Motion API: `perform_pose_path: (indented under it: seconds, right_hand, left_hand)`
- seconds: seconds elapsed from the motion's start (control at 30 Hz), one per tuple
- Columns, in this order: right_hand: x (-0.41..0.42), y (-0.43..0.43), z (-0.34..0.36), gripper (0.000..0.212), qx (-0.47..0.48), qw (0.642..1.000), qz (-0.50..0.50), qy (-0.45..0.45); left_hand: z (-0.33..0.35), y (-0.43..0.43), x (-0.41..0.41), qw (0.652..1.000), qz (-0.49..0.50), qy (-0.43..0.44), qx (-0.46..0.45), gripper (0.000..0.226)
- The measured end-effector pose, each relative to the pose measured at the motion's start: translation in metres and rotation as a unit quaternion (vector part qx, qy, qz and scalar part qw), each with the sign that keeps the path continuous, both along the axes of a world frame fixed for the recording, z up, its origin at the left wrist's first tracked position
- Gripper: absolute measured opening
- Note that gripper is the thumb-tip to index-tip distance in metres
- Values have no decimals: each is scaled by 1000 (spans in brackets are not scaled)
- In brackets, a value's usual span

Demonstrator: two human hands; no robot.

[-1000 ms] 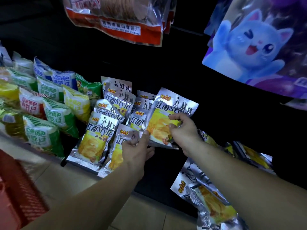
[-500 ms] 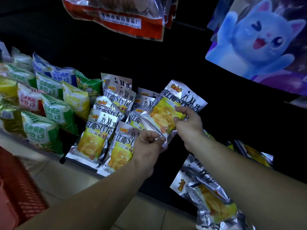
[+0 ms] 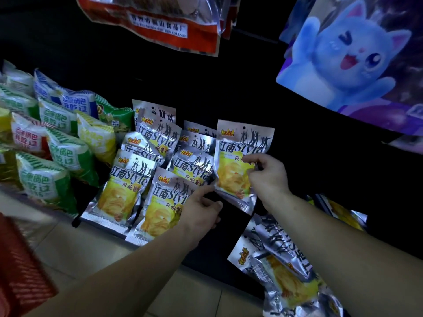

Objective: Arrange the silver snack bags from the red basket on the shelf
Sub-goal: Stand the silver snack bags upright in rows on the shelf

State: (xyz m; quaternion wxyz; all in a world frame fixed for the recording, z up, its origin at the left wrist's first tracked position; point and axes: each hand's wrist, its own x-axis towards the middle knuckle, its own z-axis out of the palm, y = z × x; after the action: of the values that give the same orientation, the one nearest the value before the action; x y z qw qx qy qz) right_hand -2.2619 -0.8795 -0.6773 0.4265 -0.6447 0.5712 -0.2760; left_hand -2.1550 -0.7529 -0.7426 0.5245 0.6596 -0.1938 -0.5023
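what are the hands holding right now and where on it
One silver snack bag: the right hand pinches its right edge at mid-height, and the left hand seems to pinch its lower left corner.

silver snack bags (image 3: 233,170): silver foil, yellow chip picture, black dancer silhouettes, orange logo | puffed bags (image 3: 43,181): green-white stripes | basket (image 3: 18,271): red | poster (image 3: 350,56): blue cat on purple | hanging bag (image 3: 158,26): orange-red, white label
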Motion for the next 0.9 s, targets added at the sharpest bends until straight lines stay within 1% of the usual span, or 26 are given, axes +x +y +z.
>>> perform_pose_path:
  seconds: [0.13, 0.2, 0.27, 0.37, 0.47, 0.53, 0.6, 0.7, 0.73, 0.8, 0.87, 0.9]
  right_hand:
    - [-13, -7, -28, 47, 6, 999, -20, 38]
    - [-11, -7, -46, 43, 5, 999, -12, 50]
    - [-8, -7, -65, 37, -4, 998, -2, 66]
    - [-2, -17, -78, 36, -14, 998, -19, 59]
    - [2, -27, -84, 46, 31, 998, -42, 30]
    - [2, -29, -88, 58, 61, 996, -17, 58]
    - [-4, -30, -91, 64, 70, 995, 8, 77]
    - [-13, -33, -89, 54, 33, 995, 0, 96]
    - [-15, -33, -87, 48, 15, 993, -3, 115]
    - [-16, -32, -86, 39, -33, 983, 6, 183]
    - [-19, -31, -87, 38, -50, 972, 37, 228]
    - [-19, -30, -88, 40, -32, 974, 55, 219]
  left_hand:
    - [-9, -9, 9, 995, -80, -63, 12, 54]
    - [-13, -16, 12, 990, -123, -63, 10, 64]
    - [-16, -22, 13, 985, -159, -69, 4, 67]
    - [-26, -32, 20, 976, -193, -96, 14, 72]
    - [-33, -44, 18, 966, -226, -122, 39, 80]
    - [-33, -52, 15, 965, -230, -124, 34, 79]
    - [-35, -61, 10, 967, -231, -101, 20, 74]
    - [-41, -71, 5, 971, -228, -73, 28, 71]
    - [-44, -72, 3, 970, -228, -76, 34, 71]
    - [-49, -75, -1, 968, -229, -89, 44, 71]
    - [-53, -79, -4, 966, -226, -104, 66, 73]
    - [-54, -81, -5, 966, -223, -109, 75, 75]
